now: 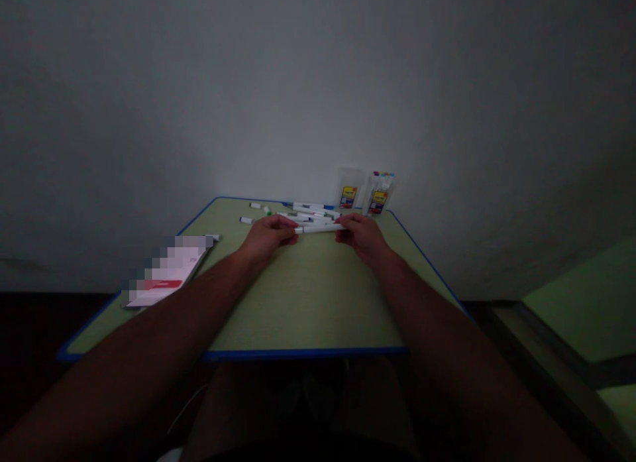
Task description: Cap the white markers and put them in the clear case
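Observation:
A white marker [320,229] lies level between my two hands, above the far half of the table. My left hand [268,236] pinches its left end, where a dark ring shows near the fingers. At the other end, my right hand [362,234] grips it between thumb and fingers. Just behind the hands, several white markers [309,212] are heaped loosely. Short marker caps [246,220] with dark ends rest left of the heap, and a green-tipped piece [267,211] is close by.
The pale table [308,309] has a blue edge and meets a grey wall [298,91]. A clear case [349,189] stands at the back right, beside another case [379,193] holding colored-tipped markers. A tablet or phone with a lit screen [166,273] leans at the left.

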Demonstrator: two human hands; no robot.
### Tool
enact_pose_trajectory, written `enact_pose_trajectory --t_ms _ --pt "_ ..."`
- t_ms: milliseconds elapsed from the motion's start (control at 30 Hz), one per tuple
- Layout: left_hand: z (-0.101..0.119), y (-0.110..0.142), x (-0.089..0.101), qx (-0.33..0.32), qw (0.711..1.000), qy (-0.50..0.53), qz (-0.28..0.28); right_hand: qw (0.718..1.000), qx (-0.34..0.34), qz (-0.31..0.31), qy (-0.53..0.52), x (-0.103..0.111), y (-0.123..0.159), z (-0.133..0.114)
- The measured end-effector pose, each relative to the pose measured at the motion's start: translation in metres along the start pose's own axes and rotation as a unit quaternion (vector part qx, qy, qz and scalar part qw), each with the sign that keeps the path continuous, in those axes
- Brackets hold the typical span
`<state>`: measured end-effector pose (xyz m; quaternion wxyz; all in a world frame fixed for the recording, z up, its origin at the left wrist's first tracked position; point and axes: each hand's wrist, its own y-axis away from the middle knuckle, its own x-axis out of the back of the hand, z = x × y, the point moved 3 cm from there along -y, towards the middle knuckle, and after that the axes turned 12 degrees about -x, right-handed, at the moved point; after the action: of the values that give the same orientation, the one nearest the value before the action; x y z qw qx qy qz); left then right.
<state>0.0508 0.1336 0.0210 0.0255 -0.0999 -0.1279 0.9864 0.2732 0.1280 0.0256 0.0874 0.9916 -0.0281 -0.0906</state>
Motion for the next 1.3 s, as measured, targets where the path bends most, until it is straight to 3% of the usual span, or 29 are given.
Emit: enact_pose_trajectory --t_ms 733,1300 --pt "0.0001 0.0009 0.0010 0.038 0.998 -0.045 0.009 0.999 0.027 -0.017 0.009 0.0021 -0.0018 0.0004" --pt "-0.0004 -0.0003 0.0015 0.017 0.999 -0.032 0.011 1.000 0.020 0.008 0.005 0.0016 -0.0030 -0.0001"
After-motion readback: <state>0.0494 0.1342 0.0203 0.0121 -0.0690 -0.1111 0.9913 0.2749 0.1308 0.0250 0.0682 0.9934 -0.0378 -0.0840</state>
